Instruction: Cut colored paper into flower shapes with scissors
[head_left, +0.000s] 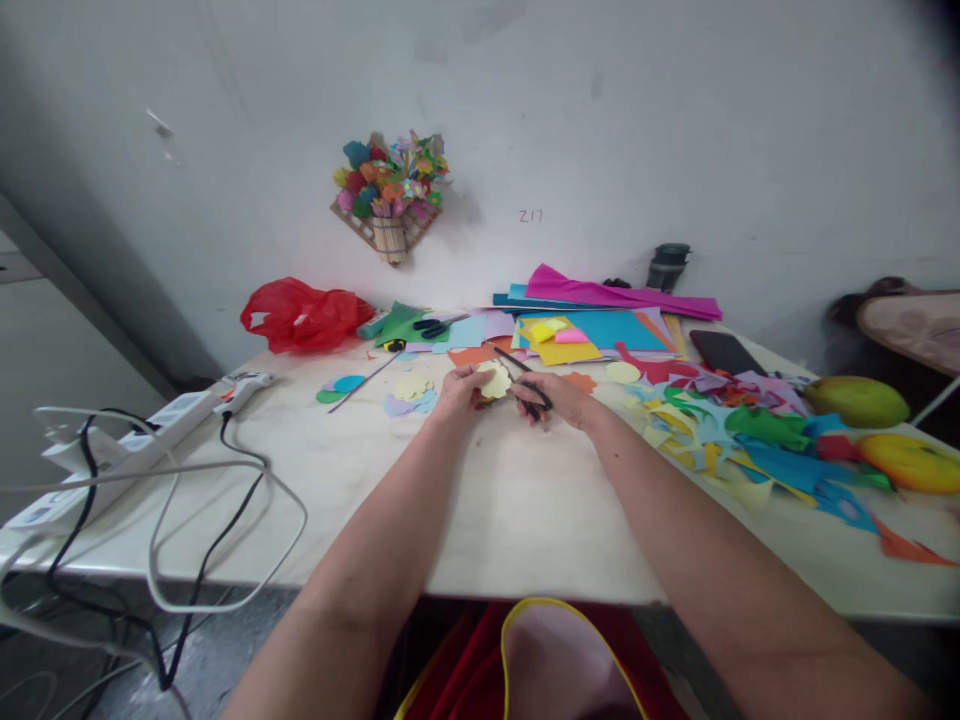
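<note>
Between the fingers of my left hand (pixel 461 393) is a small pale yellow paper flower (pixel 495 379) with a scalloped edge. My right hand (pixel 559 397) grips a pair of black-handled scissors (pixel 537 393), its blades beside the flower's right edge. To the left of my left hand lie pale yellow and lilac paper cutouts (pixel 414 390). Green and blue paper circles (pixel 347 385) rest farther left, near a thin purple strip (pixel 364 380). An orange paper cutout (pixel 580 383) lies just past my right hand.
Paper scraps (pixel 720 430) spread over the right side, near two mangoes (pixel 855 401) and a phone (pixel 726 352). Coloured sheets (pixel 600 330) and a second pair of scissors (pixel 439 326) lie at the back. A red plastic bag (pixel 304 315) and a power strip (pixel 161 430) with cables occupy the left.
</note>
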